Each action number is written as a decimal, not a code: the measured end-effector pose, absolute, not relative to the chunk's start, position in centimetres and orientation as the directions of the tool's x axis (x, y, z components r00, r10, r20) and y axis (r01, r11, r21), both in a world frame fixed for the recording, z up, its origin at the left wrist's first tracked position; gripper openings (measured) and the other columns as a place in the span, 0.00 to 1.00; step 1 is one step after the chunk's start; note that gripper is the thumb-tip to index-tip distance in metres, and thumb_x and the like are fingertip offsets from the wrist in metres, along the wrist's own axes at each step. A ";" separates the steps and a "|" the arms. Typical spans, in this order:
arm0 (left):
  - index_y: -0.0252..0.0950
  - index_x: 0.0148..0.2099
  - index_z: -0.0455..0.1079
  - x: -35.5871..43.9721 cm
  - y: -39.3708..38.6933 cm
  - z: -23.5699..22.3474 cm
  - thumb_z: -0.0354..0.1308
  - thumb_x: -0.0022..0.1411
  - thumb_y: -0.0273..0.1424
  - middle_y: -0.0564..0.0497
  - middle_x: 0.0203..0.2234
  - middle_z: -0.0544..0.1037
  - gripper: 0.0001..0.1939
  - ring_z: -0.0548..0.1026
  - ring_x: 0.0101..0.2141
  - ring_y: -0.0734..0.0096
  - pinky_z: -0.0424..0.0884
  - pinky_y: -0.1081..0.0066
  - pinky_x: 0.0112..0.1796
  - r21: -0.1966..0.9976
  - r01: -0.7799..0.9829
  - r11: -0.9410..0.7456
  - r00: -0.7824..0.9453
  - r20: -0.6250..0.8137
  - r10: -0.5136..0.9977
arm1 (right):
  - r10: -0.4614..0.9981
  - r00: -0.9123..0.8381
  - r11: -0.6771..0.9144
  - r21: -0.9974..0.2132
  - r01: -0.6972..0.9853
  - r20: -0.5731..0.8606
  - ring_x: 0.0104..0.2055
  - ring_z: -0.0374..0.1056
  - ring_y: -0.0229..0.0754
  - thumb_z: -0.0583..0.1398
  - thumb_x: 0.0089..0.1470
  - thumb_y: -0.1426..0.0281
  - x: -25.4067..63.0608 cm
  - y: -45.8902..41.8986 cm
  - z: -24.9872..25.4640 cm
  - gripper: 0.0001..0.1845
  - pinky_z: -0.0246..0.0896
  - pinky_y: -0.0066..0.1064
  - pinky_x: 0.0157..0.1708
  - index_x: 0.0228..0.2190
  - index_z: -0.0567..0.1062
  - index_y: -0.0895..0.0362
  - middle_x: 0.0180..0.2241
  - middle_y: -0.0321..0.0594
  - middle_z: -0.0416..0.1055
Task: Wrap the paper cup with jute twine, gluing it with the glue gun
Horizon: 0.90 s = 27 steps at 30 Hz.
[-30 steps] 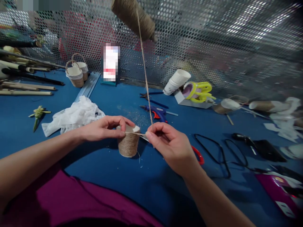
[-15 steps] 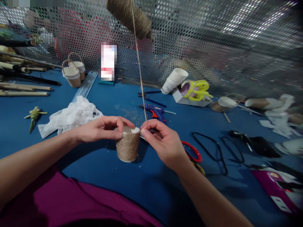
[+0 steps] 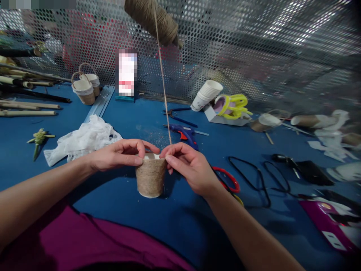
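A paper cup (image 3: 150, 177) wrapped in brown twine is held upright before me, with its white inside showing at the top. My left hand (image 3: 124, 153) pinches its rim on the left, thumb outside and fingers over the edge. At the right side of the rim, my right hand (image 3: 187, 163) is closed, thumb and fingers pressed against the cup and the twine. That twine strand (image 3: 163, 84) runs taut from my right fingers up to a large twine spool (image 3: 152, 19) hanging above.
Behind the cup lie a blue glue gun (image 3: 184, 133) and pliers (image 3: 180, 116). White lace (image 3: 84, 139) is heaped at left, red-handled scissors (image 3: 228, 178) at right. Two small baskets (image 3: 84, 92), stacked paper cups (image 3: 207, 94) and a phone (image 3: 126, 73) stand before a perforated metal screen (image 3: 248, 49).
My right hand has moved slightly left, its fingers now pressed against the cup's rim. The cup has turned a little and sits slightly lower in view.
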<state>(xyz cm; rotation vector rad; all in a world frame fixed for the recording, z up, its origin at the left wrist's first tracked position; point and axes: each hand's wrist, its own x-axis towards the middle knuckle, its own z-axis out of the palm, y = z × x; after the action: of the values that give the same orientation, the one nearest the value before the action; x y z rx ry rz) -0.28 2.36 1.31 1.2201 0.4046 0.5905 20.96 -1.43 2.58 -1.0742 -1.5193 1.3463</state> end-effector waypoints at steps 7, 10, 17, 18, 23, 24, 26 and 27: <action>0.33 0.30 0.66 -0.3 2.9 0.9 0.61 0.55 0.31 0.45 0.53 0.66 0.07 0.68 0.49 0.61 0.62 0.61 0.48 0.971 -0.140 0.194 0.764 -0.019 0.645 | 0.957 -0.290 0.061 -0.989 0.135 0.019 0.26 0.62 0.31 0.59 0.50 0.69 21.3 -1.1 2.1 0.04 0.63 0.25 0.25 0.28 0.68 0.57 0.29 0.36 0.66; 0.32 0.31 0.66 -0.4 3.2 0.8 0.59 0.56 0.30 0.44 0.54 0.65 0.07 0.68 0.48 0.63 0.63 0.64 0.47 0.989 -0.077 0.126 0.761 -0.023 0.648 | 0.958 -0.285 0.079 -0.980 0.184 0.024 0.26 0.61 0.31 0.59 0.50 0.69 21.4 -1.0 2.1 0.04 0.62 0.25 0.25 0.28 0.68 0.57 0.28 0.35 0.65; 0.33 0.33 0.64 -0.5 3.6 0.5 0.59 0.55 0.27 0.43 0.53 0.64 0.05 0.67 0.49 0.62 0.63 0.63 0.47 1.000 0.002 -0.026 0.800 0.014 0.600 | 0.961 -0.277 0.077 -0.968 0.237 0.009 0.25 0.61 0.31 0.58 0.50 0.68 21.1 -1.0 2.1 0.05 0.62 0.26 0.25 0.28 0.67 0.57 0.28 0.35 0.65; 0.33 0.33 0.64 -0.5 3.5 0.5 0.59 0.55 0.27 0.43 0.53 0.65 0.06 0.67 0.49 0.62 0.63 0.62 0.47 0.999 0.017 -0.048 0.799 0.015 0.602 | 0.961 -0.278 0.080 -0.967 0.243 0.010 0.24 0.61 0.31 0.58 0.50 0.68 21.2 -1.0 2.1 0.05 0.62 0.26 0.25 0.28 0.67 0.57 0.27 0.35 0.65; 0.32 0.33 0.64 -0.3 3.2 0.9 0.57 0.57 0.31 0.43 0.52 0.65 0.07 0.67 0.48 0.62 0.63 0.63 0.46 0.996 0.033 -0.077 0.764 0.024 0.644 | 0.956 -0.293 0.113 -0.957 0.269 0.031 0.25 0.60 0.31 0.58 0.50 0.68 21.2 -1.2 1.9 0.05 0.61 0.27 0.26 0.28 0.67 0.57 0.27 0.35 0.64; 0.32 0.33 0.65 -0.2 3.1 1.0 0.56 0.58 0.32 0.43 0.52 0.65 0.07 0.67 0.48 0.62 0.63 0.63 0.46 0.997 0.035 -0.068 0.756 0.018 0.654 | 0.955 -0.295 0.124 -0.953 0.277 0.038 0.25 0.60 0.31 0.58 0.51 0.68 21.2 -1.3 1.9 0.05 0.61 0.27 0.26 0.28 0.67 0.57 0.27 0.35 0.65; 0.32 0.31 0.65 -0.1 3.0 1.2 0.54 0.60 0.35 0.42 0.52 0.65 0.10 0.67 0.47 0.61 0.63 0.63 0.45 0.998 0.034 -0.043 0.742 0.003 0.670 | 0.954 -0.295 0.138 -0.947 0.291 0.049 0.25 0.60 0.32 0.58 0.51 0.67 21.2 -1.3 2.0 0.05 0.61 0.27 0.26 0.28 0.68 0.57 0.28 0.35 0.65; 0.31 0.31 0.64 -0.1 2.9 1.3 0.54 0.60 0.36 0.42 0.52 0.65 0.12 0.67 0.47 0.61 0.63 0.63 0.45 0.999 0.031 -0.032 0.738 -0.001 0.675 | 0.954 -0.294 0.140 -0.945 0.297 0.049 0.25 0.60 0.32 0.58 0.51 0.67 21.1 -1.3 2.0 0.06 0.61 0.28 0.26 0.28 0.68 0.57 0.27 0.35 0.65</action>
<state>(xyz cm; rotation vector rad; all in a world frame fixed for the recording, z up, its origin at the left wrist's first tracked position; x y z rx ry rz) -0.05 2.90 1.28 1.5328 0.5968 0.5692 21.11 -1.33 2.05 -1.2151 -1.7087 1.1735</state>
